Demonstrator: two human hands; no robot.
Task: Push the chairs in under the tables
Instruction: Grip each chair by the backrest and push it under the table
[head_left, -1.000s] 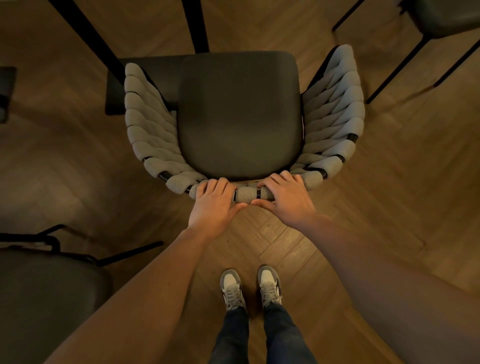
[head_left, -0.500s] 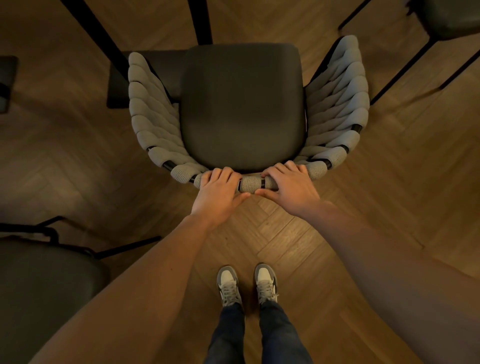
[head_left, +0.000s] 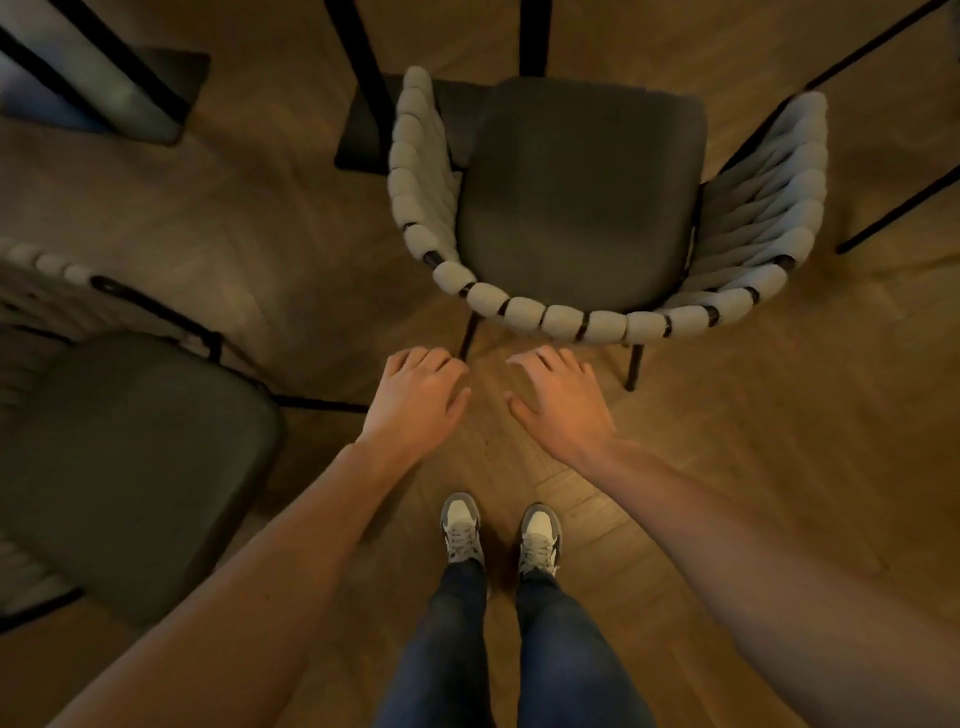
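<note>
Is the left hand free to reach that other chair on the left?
Probably yes. The left hand is open and holds nothing, and bare floor lies between it and the left chair, whose backrest sits further off, so a step or turn may be needed.

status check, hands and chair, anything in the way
Left hand open, right hand open, both off the chair. Chair faces the table legs, seat in full view. Second chair at left, clear of the path.

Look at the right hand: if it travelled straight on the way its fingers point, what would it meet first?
Probably the woven back rail of the chair ahead; the right hand hovers open short of it, though relative height is unclear.
</note>
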